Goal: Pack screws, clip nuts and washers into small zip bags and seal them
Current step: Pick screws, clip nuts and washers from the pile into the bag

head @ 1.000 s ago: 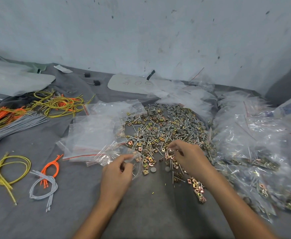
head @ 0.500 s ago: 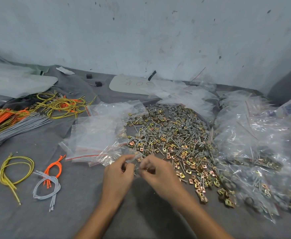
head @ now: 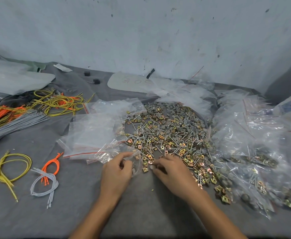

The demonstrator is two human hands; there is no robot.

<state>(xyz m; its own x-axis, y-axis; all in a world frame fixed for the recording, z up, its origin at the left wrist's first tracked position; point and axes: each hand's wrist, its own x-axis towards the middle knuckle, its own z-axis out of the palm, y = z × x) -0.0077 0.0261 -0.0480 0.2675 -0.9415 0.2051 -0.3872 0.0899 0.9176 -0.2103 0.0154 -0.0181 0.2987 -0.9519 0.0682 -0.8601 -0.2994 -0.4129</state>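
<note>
A heap of silver screws, brass clip nuts and grey washers (head: 168, 133) covers the middle of the grey cloth. My left hand (head: 117, 171) pinches a small clear zip bag (head: 137, 163) by its mouth at the heap's near left edge. My right hand (head: 171, 171) lies just right of that bag, fingers curled over the near clip nuts (head: 148, 161); a grey washer (head: 152, 167) shows at its fingertips. Whether it holds any part is hidden. A stack of empty zip bags (head: 93, 135) lies left of the heap.
Filled zip bags (head: 255, 152) pile up on the right. Yellow, orange and grey cable bundles (head: 29, 112) lie at the far left, with small loops (head: 44, 178) nearer. A white card (head: 130, 81) and a stained wall stand behind. Bare grey cloth (head: 141, 213) lies in front.
My right hand went from the heap to the bag's mouth, then moved back right to the near clip nuts. My left hand has kept its hold on the bag.
</note>
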